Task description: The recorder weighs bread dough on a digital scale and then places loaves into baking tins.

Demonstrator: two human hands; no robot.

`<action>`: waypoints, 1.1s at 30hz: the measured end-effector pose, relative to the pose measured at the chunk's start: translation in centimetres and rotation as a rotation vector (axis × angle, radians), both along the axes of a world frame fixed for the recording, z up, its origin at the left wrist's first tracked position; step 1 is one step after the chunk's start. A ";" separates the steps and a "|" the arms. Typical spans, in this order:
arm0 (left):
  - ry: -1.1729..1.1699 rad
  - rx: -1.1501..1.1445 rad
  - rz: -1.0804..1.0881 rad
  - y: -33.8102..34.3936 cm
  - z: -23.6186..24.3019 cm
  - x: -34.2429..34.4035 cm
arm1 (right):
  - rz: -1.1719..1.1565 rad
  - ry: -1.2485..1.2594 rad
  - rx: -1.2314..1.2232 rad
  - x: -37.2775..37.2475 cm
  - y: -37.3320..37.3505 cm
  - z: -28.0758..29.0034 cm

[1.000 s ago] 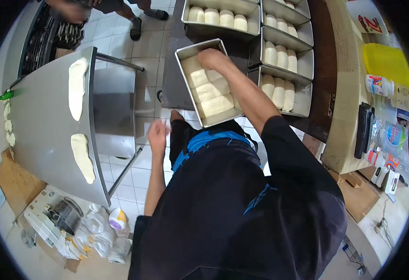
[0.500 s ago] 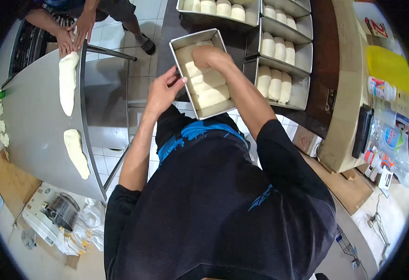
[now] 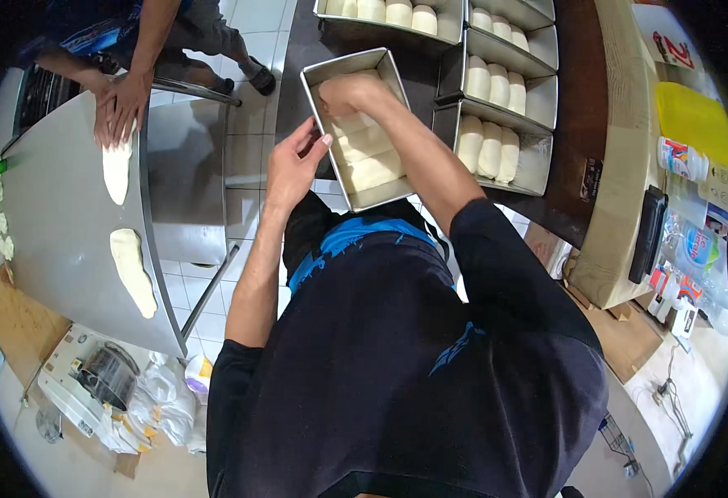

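Note:
A metal loaf pan stands tilted in front of me, with rolls of pale dough side by side in it. My left hand holds the pan at its left wall, thumb by the rim and fingers bent against the outside. Inside the pan, my right hand is closed, its knuckles down on the dough at the far end. Its fingertips are hidden, and its forearm covers part of the pan's right side.
More loaf pans with dough rolls stand on the dark table. Left, a co-worker's hands press a dough strip on a steel table; another dough strip lies nearer. A cardboard box stands right.
My right hand has shifted left and farther along inside the pan. My left hand stays at the pan's wall. The co-worker's hands have moved nearer, onto the dough strip.

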State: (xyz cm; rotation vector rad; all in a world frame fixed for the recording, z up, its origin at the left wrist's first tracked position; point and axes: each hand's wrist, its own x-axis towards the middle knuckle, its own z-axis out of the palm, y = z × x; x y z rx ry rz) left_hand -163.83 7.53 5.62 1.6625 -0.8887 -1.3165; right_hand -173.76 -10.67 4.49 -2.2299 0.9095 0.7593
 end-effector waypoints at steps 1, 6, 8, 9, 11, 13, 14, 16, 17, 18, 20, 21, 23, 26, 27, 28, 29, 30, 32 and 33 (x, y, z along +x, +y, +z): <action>-0.003 -0.005 -0.001 -0.2 0.0 0.0 | -0.001 -0.003 -0.005 0.2 0.0 -0.5; 0.009 -0.005 0.027 -0.3 0.1 -0.5 | 0.064 -0.016 -0.077 0.0 0.8 -2.2; 0.020 -0.018 0.073 0.1 -0.6 -0.6 | -0.002 -0.034 -0.080 -0.5 0.4 -1.6; 0.026 -0.023 0.097 0.3 -0.9 -0.6 | -0.033 -0.044 -0.080 -0.7 0.2 -1.3; 0.034 -0.028 0.110 0.7 -1.3 -0.7 | -0.076 -0.050 -0.080 -1.3 0.1 -1.9; 0.051 -0.026 0.088 0.8 -1.3 -0.9 | -0.003 0.032 -0.087 -2.0 -0.7 -5.2; 0.055 -0.030 0.082 0.4 -1.2 -0.7 | 0.039 0.069 -0.095 -1.9 -1.4 -6.1; 0.058 -0.032 0.077 0.2 -1.0 -0.6 | 0.082 0.105 -0.101 -2.0 -1.7 -6.9; 0.069 -0.025 0.086 0.2 -0.9 -0.6 | 0.073 0.101 -0.097 -2.1 -1.4 -6.8; 0.081 -0.018 0.093 0.2 -0.7 -0.6 | 0.063 0.097 -0.093 -2.3 -1.2 -6.5; 0.103 -0.006 0.104 0.2 -0.3 -0.8 | 0.040 0.090 -0.088 -2.9 -0.8 -6.0; 0.101 -0.014 0.104 -0.2 -0.3 -0.8 | 0.031 0.084 -0.094 -3.0 -1.1 -5.3; 0.051 -0.012 0.086 -0.3 -0.4 -0.8 | 0.017 0.075 -0.098 -3.2 -1.2 -3.9; 0.003 -0.003 0.077 0.2 -0.5 -1.0 | 0.005 0.064 -0.094 -3.5 -0.8 -2.3; 0.004 -0.010 0.082 0.2 -0.4 -1.1 | 0.003 0.061 -0.094 -3.6 -0.7 -1.8; 0.005 -0.016 0.088 0.2 -0.3 -1.1 | 0.001 0.057 -0.094 -3.5 -0.7 -1.5; 0.005 -0.022 0.096 0.2 -0.2 -1.2 | 0.001 0.053 -0.093 -3.4 -0.7 -1.3; 0.004 -0.027 0.104 0.3 -0.2 -1.1 | 0.002 0.048 -0.092 -3.1 -0.7 -1.2; 0.000 -0.028 0.105 0.2 -0.3 -0.9 | 0.076 0.045 -0.087 -3.1 0.0 -3.7; -0.001 -0.028 0.092 0.1 -0.3 -1.1 | 0.135 0.047 -0.080 -3.6 0.7 -5.8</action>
